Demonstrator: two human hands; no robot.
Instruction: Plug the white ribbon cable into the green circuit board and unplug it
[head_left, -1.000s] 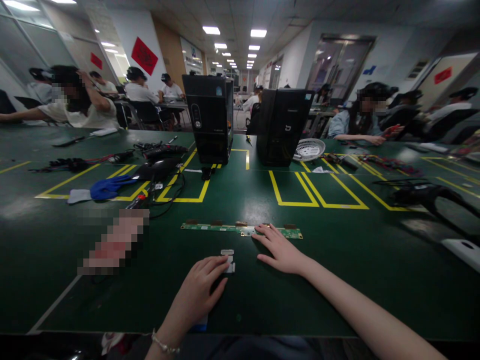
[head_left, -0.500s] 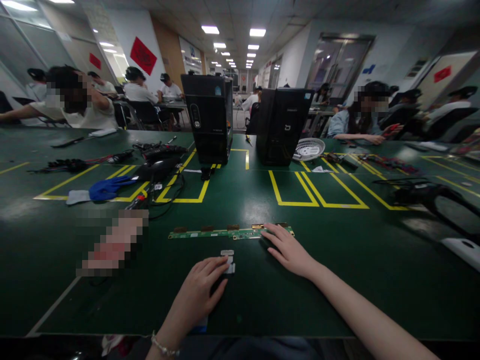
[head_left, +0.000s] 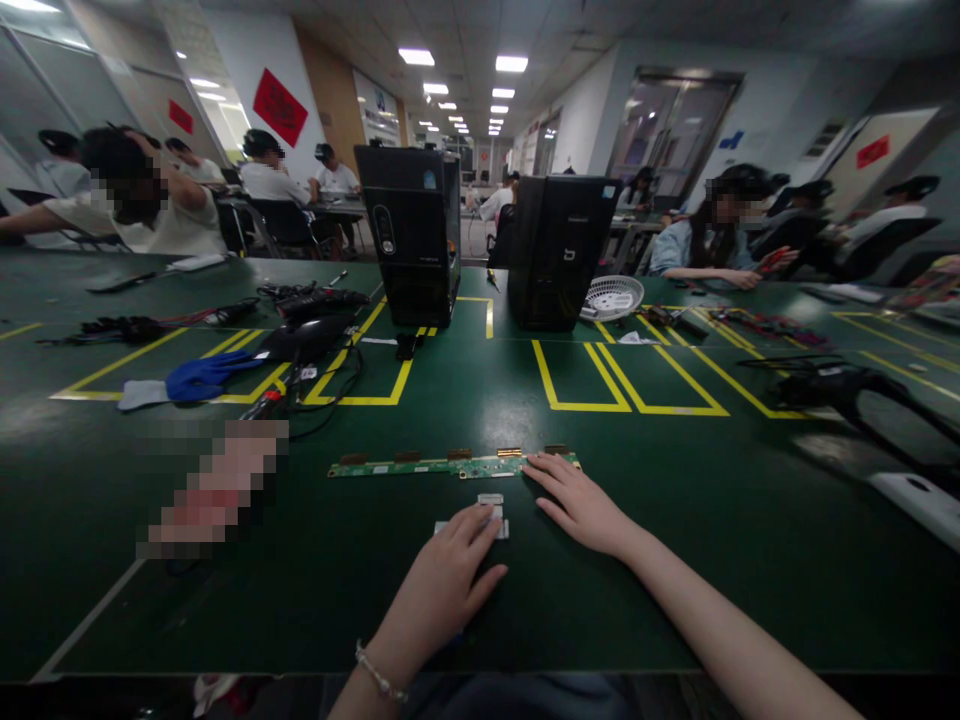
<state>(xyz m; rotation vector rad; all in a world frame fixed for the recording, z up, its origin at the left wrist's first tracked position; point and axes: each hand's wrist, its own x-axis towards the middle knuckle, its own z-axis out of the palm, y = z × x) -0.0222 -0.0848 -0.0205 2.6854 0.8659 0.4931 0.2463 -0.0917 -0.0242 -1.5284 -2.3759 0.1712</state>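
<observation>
A long, narrow green circuit board (head_left: pixel 420 468) with brown tabs along its far edge lies flat before me. My right hand (head_left: pixel 574 500) rests over its right end, fingers stretched out and the fingertips touching the board. Nearer to me, my left hand (head_left: pixel 457 570) lies palm down with extended fingers on a pale, flat piece that looks like a ribbon cable with connector ends (head_left: pixel 490 499). The fingers cover most of that piece. A bit of blue shows under the left hand, too hidden to name.
Two black computer towers (head_left: pixel 409 240) (head_left: pixel 562 250) stand farther back on the green table. Left are a blue glove (head_left: pixel 206 377), black cables (head_left: pixel 150 325) and a blurred-out object (head_left: pixel 217 485). A white basket (head_left: pixel 613 297) and a black frame (head_left: pixel 844 390) lie right. People sit behind.
My left hand has slid to the right, and the pale cable piece has shifted right with it, closer to my right hand. My right hand stays at the board's right end.
</observation>
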